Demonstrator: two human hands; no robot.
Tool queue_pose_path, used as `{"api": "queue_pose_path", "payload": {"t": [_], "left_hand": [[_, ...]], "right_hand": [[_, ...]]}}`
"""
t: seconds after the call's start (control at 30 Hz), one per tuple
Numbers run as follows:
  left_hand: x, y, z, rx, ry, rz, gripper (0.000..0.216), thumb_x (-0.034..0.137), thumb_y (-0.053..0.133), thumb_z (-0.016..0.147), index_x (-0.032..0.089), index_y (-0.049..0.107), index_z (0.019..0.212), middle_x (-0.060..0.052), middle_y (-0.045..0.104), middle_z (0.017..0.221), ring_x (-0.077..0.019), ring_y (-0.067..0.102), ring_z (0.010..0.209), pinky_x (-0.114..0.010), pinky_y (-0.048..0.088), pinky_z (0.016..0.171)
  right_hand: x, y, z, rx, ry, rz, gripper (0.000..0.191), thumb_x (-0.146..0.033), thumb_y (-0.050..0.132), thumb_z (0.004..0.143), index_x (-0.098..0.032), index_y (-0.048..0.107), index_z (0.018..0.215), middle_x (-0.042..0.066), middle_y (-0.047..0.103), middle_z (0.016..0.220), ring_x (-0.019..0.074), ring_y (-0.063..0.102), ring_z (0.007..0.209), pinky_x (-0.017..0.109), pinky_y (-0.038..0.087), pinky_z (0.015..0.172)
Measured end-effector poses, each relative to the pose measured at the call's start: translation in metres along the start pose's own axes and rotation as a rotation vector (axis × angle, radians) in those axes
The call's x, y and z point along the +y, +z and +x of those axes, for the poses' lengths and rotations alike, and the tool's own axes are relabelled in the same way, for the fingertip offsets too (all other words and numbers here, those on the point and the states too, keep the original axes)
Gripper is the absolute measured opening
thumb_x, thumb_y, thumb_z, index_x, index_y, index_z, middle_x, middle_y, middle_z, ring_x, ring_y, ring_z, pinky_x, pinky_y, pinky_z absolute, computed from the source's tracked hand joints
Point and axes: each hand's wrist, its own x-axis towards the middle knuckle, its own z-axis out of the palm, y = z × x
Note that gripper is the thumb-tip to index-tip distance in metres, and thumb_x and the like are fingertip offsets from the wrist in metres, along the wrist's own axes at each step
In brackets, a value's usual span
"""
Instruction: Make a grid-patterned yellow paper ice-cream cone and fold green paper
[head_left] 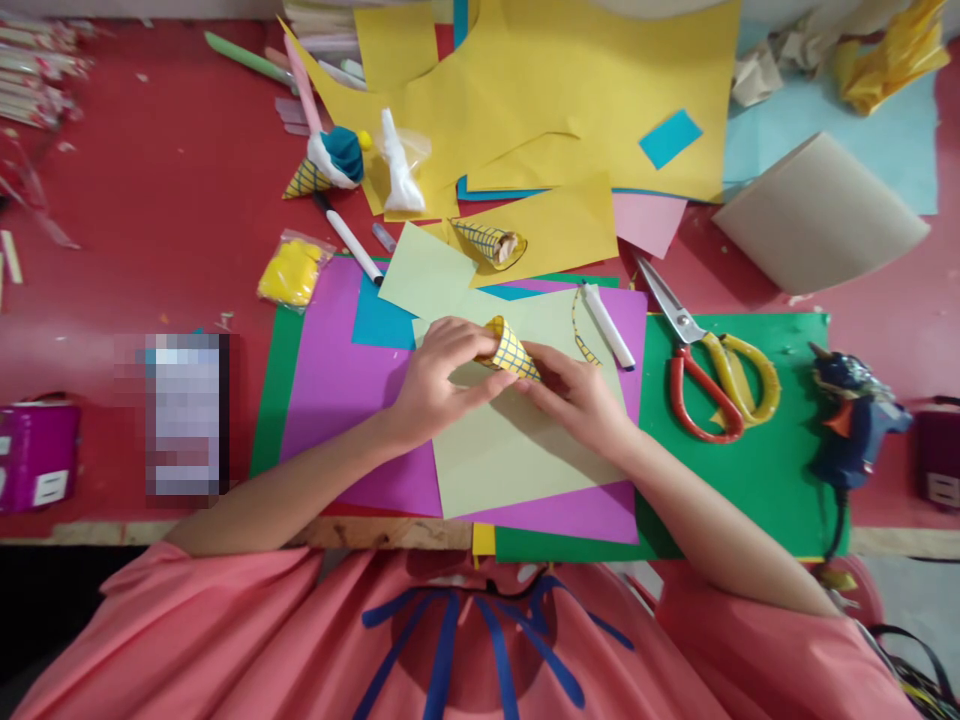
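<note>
Between my two hands is a small yellow paper cone [510, 350] with a dark grid drawn on it, lying on its side over a pale green sheet [480, 450]. Fingers of my left hand [442, 375] reach into and around its wide end, the thumb along the lower side. My right hand [577, 395] pinches the pointed end. A second gridded cone [487, 240] with something pale inside lies behind on yellow paper. A curved gridded strip [581, 335] and a white marker [609, 328] lie just beyond my right hand.
Scissors [694, 360] with red and yellow handles and a blue glue gun [859, 430] rest at right on green paper. A decorated paper ice-cream cone [326, 165], a yellow clay packet [292, 272] and another marker [352, 245] lie at back left. A phone [187, 415] lies at left.
</note>
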Motion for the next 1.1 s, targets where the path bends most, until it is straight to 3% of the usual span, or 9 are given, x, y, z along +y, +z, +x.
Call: {"api": "queue_pose_path", "payload": {"t": [0.33, 0.43, 0.53, 0.6, 0.77, 0.87, 0.97, 1.03, 1.1], "left_hand": [[-0.002, 0.000, -0.003, 0.014, -0.035, 0.009, 0.018, 0.035, 0.064, 0.086, 0.021, 0.064, 0.075, 0.001, 0.067, 0.076, -0.0146, 0.062, 0.089, -0.031, 0.046, 0.087], [-0.002, 0.002, -0.005, 0.028, -0.141, -0.042, 0.021, 0.043, 0.063, 0.085, 0.023, 0.064, 0.093, -0.003, 0.067, 0.099, -0.0170, 0.061, 0.102, -0.033, 0.047, 0.093], [-0.002, 0.005, -0.006, 0.100, -0.225, -0.156, 0.058, 0.056, 0.064, 0.079, 0.028, 0.046, 0.126, -0.010, 0.053, 0.132, -0.0215, 0.053, 0.123, -0.035, 0.047, 0.096], [-0.001, 0.008, -0.005, 0.080, -0.251, -0.272, 0.072, 0.062, 0.064, 0.076, 0.028, 0.037, 0.133, -0.011, 0.047, 0.140, -0.0236, 0.051, 0.127, -0.036, 0.048, 0.097], [0.005, 0.005, -0.003, -0.117, -0.486, -0.490, 0.049, 0.052, 0.071, 0.073, 0.018, 0.058, 0.106, -0.010, 0.067, 0.111, -0.0228, 0.064, 0.104, -0.036, 0.053, 0.090], [0.003, 0.000, 0.002, -0.078, -0.528, -0.489, 0.043, 0.051, 0.070, 0.074, 0.017, 0.060, 0.098, -0.009, 0.070, 0.100, -0.0222, 0.067, 0.096, -0.036, 0.055, 0.084], [-0.006, -0.004, 0.007, -0.109, -0.463, -0.483, 0.042, 0.050, 0.068, 0.076, 0.019, 0.058, 0.101, -0.006, 0.070, 0.095, -0.0190, 0.068, 0.089, -0.032, 0.055, 0.080], [-0.012, -0.007, 0.010, -0.176, -0.444, -0.452, 0.048, 0.046, 0.072, 0.074, 0.021, 0.052, 0.110, -0.004, 0.069, 0.095, -0.0160, 0.068, 0.081, -0.030, 0.054, 0.075], [-0.017, -0.009, 0.012, -0.189, -0.420, -0.384, 0.045, 0.040, 0.073, 0.075, 0.022, 0.051, 0.109, -0.003, 0.068, 0.095, -0.0145, 0.066, 0.080, -0.028, 0.052, 0.073]], "right_hand": [[-0.005, 0.003, -0.002, -0.013, 0.006, -0.008, 0.037, -0.031, 0.054, 0.091, -0.011, 0.059, 0.122, 0.006, 0.069, 0.088, 0.0132, 0.060, 0.070, 0.026, 0.046, 0.063], [-0.002, 0.004, -0.002, 0.034, 0.051, 0.132, 0.038, -0.035, 0.054, 0.091, -0.016, 0.055, 0.124, 0.003, 0.066, 0.084, 0.0116, 0.057, 0.064, 0.025, 0.046, 0.058], [0.000, 0.008, 0.000, 0.093, 0.059, 0.384, 0.035, -0.038, 0.055, 0.091, -0.021, 0.049, 0.121, 0.004, 0.067, 0.094, 0.0117, 0.061, 0.070, 0.025, 0.050, 0.062], [0.000, 0.012, 0.001, 0.093, 0.049, 0.462, 0.031, -0.039, 0.055, 0.091, -0.023, 0.046, 0.115, 0.005, 0.067, 0.101, 0.0138, 0.065, 0.084, 0.028, 0.052, 0.071], [-0.008, 0.015, 0.002, 0.000, -0.023, 0.124, 0.019, -0.039, 0.057, 0.089, -0.020, 0.056, 0.095, 0.005, 0.067, 0.089, 0.0141, 0.062, 0.073, 0.028, 0.050, 0.063], [-0.012, -0.010, 0.006, 0.000, -0.187, -0.125, 0.021, -0.039, 0.061, 0.087, -0.019, 0.063, 0.094, 0.009, 0.068, 0.097, 0.0178, 0.063, 0.083, 0.032, 0.052, 0.071], [-0.008, -0.067, 0.013, 0.335, -0.239, -0.505, 0.025, -0.034, 0.059, 0.088, -0.015, 0.066, 0.103, 0.013, 0.069, 0.107, 0.0227, 0.061, 0.105, 0.040, 0.046, 0.094], [0.002, -0.114, 0.020, 0.553, -0.101, -0.769, 0.041, -0.042, 0.058, 0.086, -0.011, 0.064, 0.113, 0.015, 0.066, 0.118, 0.0260, 0.056, 0.118, 0.044, 0.039, 0.101], [0.016, -0.157, 0.029, 0.661, 0.193, -0.969, 0.087, -0.061, 0.068, 0.068, -0.009, 0.049, 0.135, 0.021, 0.048, 0.140, 0.0351, 0.041, 0.133, 0.049, 0.033, 0.102]]}}
